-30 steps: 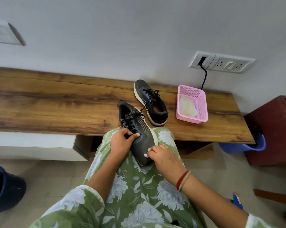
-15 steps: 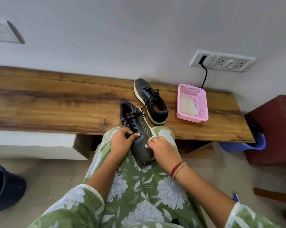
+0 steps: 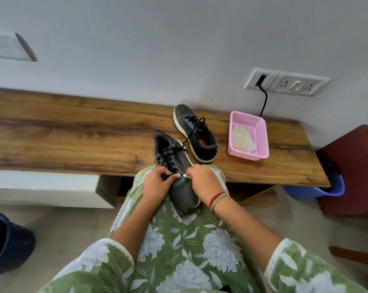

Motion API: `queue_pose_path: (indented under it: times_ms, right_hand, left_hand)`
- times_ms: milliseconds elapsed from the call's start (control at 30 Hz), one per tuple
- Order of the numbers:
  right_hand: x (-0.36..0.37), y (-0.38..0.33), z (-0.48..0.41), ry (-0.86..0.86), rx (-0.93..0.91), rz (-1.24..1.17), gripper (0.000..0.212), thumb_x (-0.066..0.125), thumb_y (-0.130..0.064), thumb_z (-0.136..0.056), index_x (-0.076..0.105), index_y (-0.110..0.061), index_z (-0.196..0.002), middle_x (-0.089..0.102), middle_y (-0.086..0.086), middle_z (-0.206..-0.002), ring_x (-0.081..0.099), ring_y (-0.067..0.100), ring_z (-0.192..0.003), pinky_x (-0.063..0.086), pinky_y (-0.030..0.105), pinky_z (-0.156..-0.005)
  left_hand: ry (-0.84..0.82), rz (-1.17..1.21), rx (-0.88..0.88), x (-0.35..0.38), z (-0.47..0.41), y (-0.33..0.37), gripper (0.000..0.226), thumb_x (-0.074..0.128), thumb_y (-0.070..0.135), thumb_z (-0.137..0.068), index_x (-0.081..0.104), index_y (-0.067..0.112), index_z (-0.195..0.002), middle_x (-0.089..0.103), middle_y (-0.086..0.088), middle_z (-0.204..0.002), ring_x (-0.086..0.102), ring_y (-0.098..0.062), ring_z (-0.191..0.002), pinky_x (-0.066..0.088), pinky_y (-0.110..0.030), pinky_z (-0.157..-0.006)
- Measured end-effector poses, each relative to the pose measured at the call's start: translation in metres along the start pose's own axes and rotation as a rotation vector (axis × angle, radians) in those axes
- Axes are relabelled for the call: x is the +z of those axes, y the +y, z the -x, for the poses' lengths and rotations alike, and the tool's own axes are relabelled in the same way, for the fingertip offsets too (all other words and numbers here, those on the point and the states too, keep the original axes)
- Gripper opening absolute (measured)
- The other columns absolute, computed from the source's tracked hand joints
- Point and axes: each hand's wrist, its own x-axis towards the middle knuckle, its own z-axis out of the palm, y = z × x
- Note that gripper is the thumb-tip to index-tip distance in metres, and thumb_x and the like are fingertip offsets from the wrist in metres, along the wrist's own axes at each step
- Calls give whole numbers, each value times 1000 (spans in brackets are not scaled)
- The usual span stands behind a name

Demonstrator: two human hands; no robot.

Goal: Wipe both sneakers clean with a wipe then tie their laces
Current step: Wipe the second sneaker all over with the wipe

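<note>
Right now the sneaker (image 3: 179,193) lies on the person's lap, on a green flowered dress (image 3: 178,250), toe toward the body and heel raised over the front edge of the table (image 3: 73,134), its black laces loose. The left hand (image 3: 155,185) grips it at the lace area, fingers curled over the far side and thumb laid across the top. The right hand (image 3: 204,182) comes in from the other side with its fingers bent under, pinching a small white wipe (image 3: 185,175) against the shoe just beside the left thumb; most of the wipe is hidden in the hand. Both forearms reach forward from the bottom of the view and converge on the shoe, and the right wrist wears red and tan threads. The second sneaker (image 3: 194,134) lies on the table just behind, toe toward the wall, laces untied, its heel close to the front edge. A gap of bare wood separates it from a pink basket (image 3: 261,144) on its right, which holds more pale wipes (image 3: 242,138). The tabletop runs far out to the left of the sneakers. Past the table's right end stand a blue bucket (image 3: 318,190) and a red-brown cabinet (image 3: 354,172); a dark bin (image 3: 7,242) sits on the floor at the left.
</note>
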Motion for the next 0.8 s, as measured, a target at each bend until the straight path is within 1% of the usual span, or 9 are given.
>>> queue_pose_path:
  times_ms: [133,233,267,333,400,433,467,600,800]
  right_hand:
    - [6,-2,32,16,-123,44,23,37,-15,-97,59,-9,-102,56,10,-104,49,26,-102,39,34,-84]
    - [-3,-2,50,-72,-205,64,23,39,-15,-97,61,-12,-104,58,6,-105,50,23,-102,38,30,-84]
    - [-9,-1,51,-123,-218,-10,22,43,-12,-95,64,-14,-103,60,4,-104,52,20,-99,40,28,-84]
    - [-23,2,47,-207,-112,-297,21,52,-8,-91,69,-18,-100,64,-1,-100,57,12,-88,46,23,-80]
    - [-29,11,28,23,30,-466,19,55,-9,-90,69,-20,-96,65,-2,-97,59,11,-80,50,26,-75]
    - [-28,15,16,140,74,-419,18,53,-11,-91,69,-20,-96,64,-2,-98,59,13,-80,51,29,-75]
    - [-26,17,4,179,95,-357,19,51,-12,-92,68,-19,-97,63,-1,-100,59,14,-83,51,30,-75]
    - [-2,9,-13,20,8,-114,25,45,-6,-91,66,-13,-104,61,7,-105,56,24,-98,43,31,-81]
    - [15,1,36,51,-168,35,21,44,-4,-90,62,-10,-100,59,9,-102,50,27,-99,41,34,-84]
  left_hand:
    - [21,-27,8,2,1,0,30,77,35,-76,61,10,-70,61,0,-72,52,-10,-64,33,-21,-53]
    - [2,-23,8,2,1,0,31,77,36,-76,62,10,-70,61,0,-71,52,-10,-64,34,-22,-53]
    - [-5,-13,4,1,0,-1,31,77,36,-76,61,10,-69,61,-1,-70,53,-12,-63,35,-24,-54]
    - [-11,-3,-1,-1,-1,-2,32,77,37,-76,59,12,-66,61,-1,-67,52,-13,-61,36,-28,-55]
    - [-20,-17,10,-2,-1,-3,32,76,38,-77,59,12,-67,61,0,-67,53,-13,-61,37,-28,-56]
    - [-23,-23,16,-2,-1,-3,32,75,38,-77,61,11,-69,62,1,-68,55,-14,-63,39,-28,-56]
    - [-25,-23,20,-2,-1,-3,31,75,38,-77,61,11,-69,63,1,-70,56,-14,-65,41,-29,-58]
    - [-45,23,9,-2,-2,-6,27,77,34,-76,62,14,-67,63,1,-69,59,-18,-67,47,-37,-65]
    - [-75,4,45,-3,-3,-6,21,75,30,-78,65,15,-69,63,2,-70,58,-17,-69,47,-36,-66]
